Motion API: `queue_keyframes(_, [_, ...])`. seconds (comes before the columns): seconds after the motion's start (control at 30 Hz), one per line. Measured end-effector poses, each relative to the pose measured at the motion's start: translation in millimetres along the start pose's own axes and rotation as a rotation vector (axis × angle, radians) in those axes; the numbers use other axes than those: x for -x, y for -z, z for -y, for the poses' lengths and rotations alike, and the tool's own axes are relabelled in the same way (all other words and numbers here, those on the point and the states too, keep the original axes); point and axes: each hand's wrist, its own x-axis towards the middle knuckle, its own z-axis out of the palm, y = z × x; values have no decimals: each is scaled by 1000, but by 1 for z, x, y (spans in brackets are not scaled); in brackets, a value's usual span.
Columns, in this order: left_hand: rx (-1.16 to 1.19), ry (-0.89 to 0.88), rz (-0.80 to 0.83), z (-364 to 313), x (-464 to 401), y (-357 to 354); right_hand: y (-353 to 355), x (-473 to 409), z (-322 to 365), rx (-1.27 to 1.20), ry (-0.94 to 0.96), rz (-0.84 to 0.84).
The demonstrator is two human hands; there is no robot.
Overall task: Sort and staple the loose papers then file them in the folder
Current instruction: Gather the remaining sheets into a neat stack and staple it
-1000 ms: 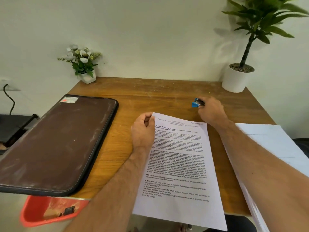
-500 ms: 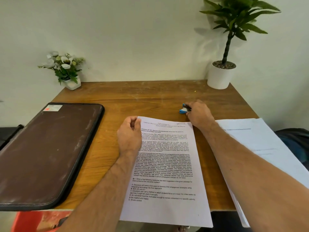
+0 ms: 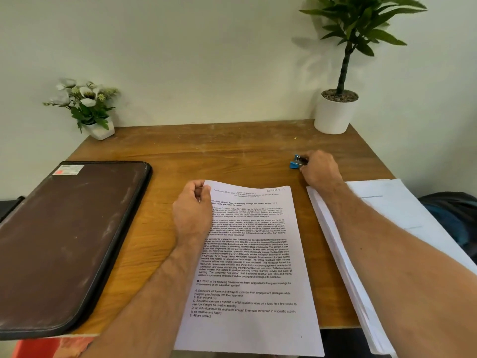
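Observation:
A printed paper set (image 3: 253,264) lies in the middle of the wooden table (image 3: 206,151), its lower end hanging over the front edge. My left hand (image 3: 192,210) pinches its top left corner. My right hand (image 3: 320,169) rests further back on the table, fingers closed around a small blue stapler (image 3: 295,162) whose front end sticks out to the left. A stack of white papers (image 3: 374,241) lies at the right under my right forearm. The closed dark brown zip folder (image 3: 64,241) lies at the left.
A small white pot of white flowers (image 3: 87,107) stands at the back left corner. A tall green plant in a white pot (image 3: 335,112) stands at the back right by the wall. Something red (image 3: 51,347) shows below the table's front left edge.
Both hands keep their places on the paper and the stapler. Only the camera view has shifted slightly; the right hand stays closed on the stapler.

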Motion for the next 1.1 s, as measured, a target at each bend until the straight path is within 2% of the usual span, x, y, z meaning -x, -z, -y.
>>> queue_keyframes(0.3, [25, 49, 28, -3, 2, -7, -7, 36, 21, -100, 180, -148])
queue_keyframes(0.53, [162, 53, 46, -9, 3, 1, -22, 75, 49, -290, 40, 50])
queue_keyframes(0.7, [261, 128, 5, -15, -6, 27, -7, 102, 50, -499, -17, 5])
queue_keyframes(0.8, [365, 213, -30, -29, -18, 48, 7, 111, 44, -616, -96, 199])
queue_keyframes(0.93, [506, 325, -20, -70, -27, 67, 38, 126, 31, -937, -9, 551])
queue_keyframes(1.0, [540, 358, 17, -98, -30, 70, 59, 135, 26, -1022, 31, 585])
queue_keyframes(1.1, [601, 401, 162, -133, -22, 65, 89, 144, 15, -975, 24, 431])
